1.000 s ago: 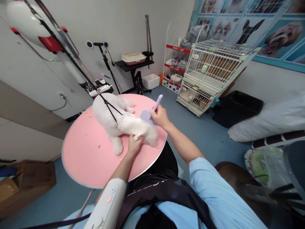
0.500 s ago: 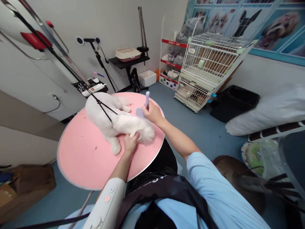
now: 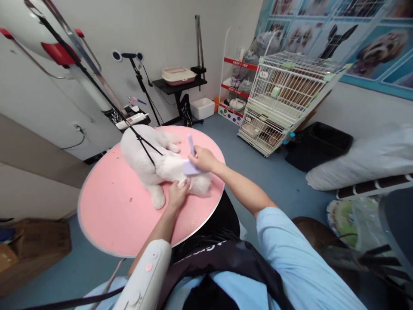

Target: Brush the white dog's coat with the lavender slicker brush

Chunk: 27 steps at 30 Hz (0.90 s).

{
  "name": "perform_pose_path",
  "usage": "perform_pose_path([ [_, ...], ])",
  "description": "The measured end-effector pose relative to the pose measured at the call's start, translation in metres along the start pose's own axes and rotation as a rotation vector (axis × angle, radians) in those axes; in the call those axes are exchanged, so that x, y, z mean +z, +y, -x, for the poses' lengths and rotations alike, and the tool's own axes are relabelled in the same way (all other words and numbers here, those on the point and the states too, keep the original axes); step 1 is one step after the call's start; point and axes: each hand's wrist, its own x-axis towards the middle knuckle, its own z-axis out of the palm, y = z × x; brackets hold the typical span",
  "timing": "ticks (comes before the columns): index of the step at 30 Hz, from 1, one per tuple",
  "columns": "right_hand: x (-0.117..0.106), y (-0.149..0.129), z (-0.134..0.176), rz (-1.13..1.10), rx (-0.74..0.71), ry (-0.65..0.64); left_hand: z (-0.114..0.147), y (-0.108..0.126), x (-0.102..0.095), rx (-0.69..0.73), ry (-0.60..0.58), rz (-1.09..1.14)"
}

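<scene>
A white fluffy dog [image 3: 138, 148] lies on a round pink grooming table [image 3: 106, 215], a black loop strap [image 3: 146, 144] around its body. My left hand [image 3: 178, 194] is closed on the fur beside the dog's head; whether it grips an ear or a paw I cannot tell. In my right hand [image 3: 203, 158] is a lilac slicker brush [image 3: 191, 168], held by its handle. Its head rests against the fur of the dog's head, just above my left hand. The brush's pins are hidden.
A dryer arm with straps [image 3: 93, 77] rises at the left, near a white tube [image 3: 131, 121]. Behind stand a black side table with a litter tray [image 3: 178, 74], a shelf rack [image 3: 238, 90] and white wire cages [image 3: 280, 94]. A cardboard box [image 3: 38, 249] sits lower left.
My right hand has brought the brush down and toward me onto the dog's head, and its handle has tilted left. My left hand keeps its hold. The view has shifted slightly.
</scene>
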Motion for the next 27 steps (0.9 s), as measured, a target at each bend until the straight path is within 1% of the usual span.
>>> perform_pose_path([
  [2, -0.006, 0.007, -0.002, -0.002, 0.106, 0.221, 0.001, 0.001, -0.001, -0.016, -0.005, -0.017],
  [3, -0.008, 0.010, -0.001, -0.020, 0.120, 0.298, 0.001, 0.001, -0.001, -0.023, -0.012, -0.016],
  [4, -0.008, 0.012, -0.001, -0.050, 0.099, 0.301, 0.001, 0.002, -0.001, -0.032, -0.022, -0.008],
  [5, -0.008, 0.014, 0.000, -0.081, 0.059, 0.237, 0.001, 0.003, -0.001, -0.047, -0.030, 0.002],
  [7, -0.006, 0.016, 0.002, -0.107, 0.024, 0.053, 0.000, 0.004, 0.000, -0.077, -0.023, 0.008],
  [8, -0.005, 0.017, 0.002, -0.093, 0.046, 0.025, -0.001, 0.004, 0.001, -0.088, -0.010, 0.000],
  [9, -0.004, 0.018, 0.002, -0.068, 0.089, 0.066, -0.001, 0.003, 0.001, -0.093, 0.001, -0.015],
  [11, -0.003, 0.020, 0.003, -0.026, 0.170, 0.251, -0.002, 0.002, 0.002, -0.081, 0.011, -0.046],
  [12, -0.002, 0.020, 0.003, -0.027, 0.165, 0.290, -0.003, 0.000, 0.002, -0.069, 0.004, -0.049],
  [13, -0.001, 0.020, 0.004, -0.039, 0.127, 0.257, -0.003, -0.001, 0.002, -0.056, -0.013, -0.044],
  [15, 0.002, 0.019, 0.007, -0.063, 0.051, 0.066, -0.004, -0.004, 0.002, -0.030, -0.033, -0.017],
  [16, 0.003, 0.019, 0.008, -0.063, 0.046, 0.003, -0.004, -0.005, 0.003, -0.025, -0.032, -0.006],
  [17, 0.003, 0.018, 0.009, -0.051, 0.068, 0.009, -0.004, -0.006, 0.003, -0.025, -0.032, -0.002],
  [18, 0.002, 0.018, 0.009, -0.032, 0.113, 0.087, -0.004, -0.006, 0.004, -0.027, -0.029, -0.002],
  [20, 0.000, 0.017, 0.011, 0.001, 0.184, 0.289, -0.003, -0.004, 0.005, -0.034, -0.029, -0.001],
  [21, -0.001, 0.016, 0.011, 0.006, 0.172, 0.307, -0.002, -0.003, 0.005, -0.035, -0.039, 0.006],
  [22, -0.002, 0.015, 0.012, 0.005, 0.129, 0.250, -0.002, -0.002, 0.005, -0.034, -0.048, 0.016],
  [24, -0.003, 0.015, 0.014, 0.006, 0.047, 0.039, -0.001, 0.001, 0.006, -0.031, -0.053, 0.034],
  [25, -0.004, 0.015, 0.014, 0.022, 0.040, -0.013, 0.000, 0.002, 0.006, -0.028, -0.054, 0.040],
  [26, -0.005, 0.016, 0.014, 0.048, 0.061, 0.010, 0.000, 0.003, 0.006, -0.027, -0.055, 0.041],
  [27, -0.006, 0.017, 0.014, 0.076, 0.103, 0.100, 0.001, 0.003, 0.006, -0.028, -0.058, 0.041],
])
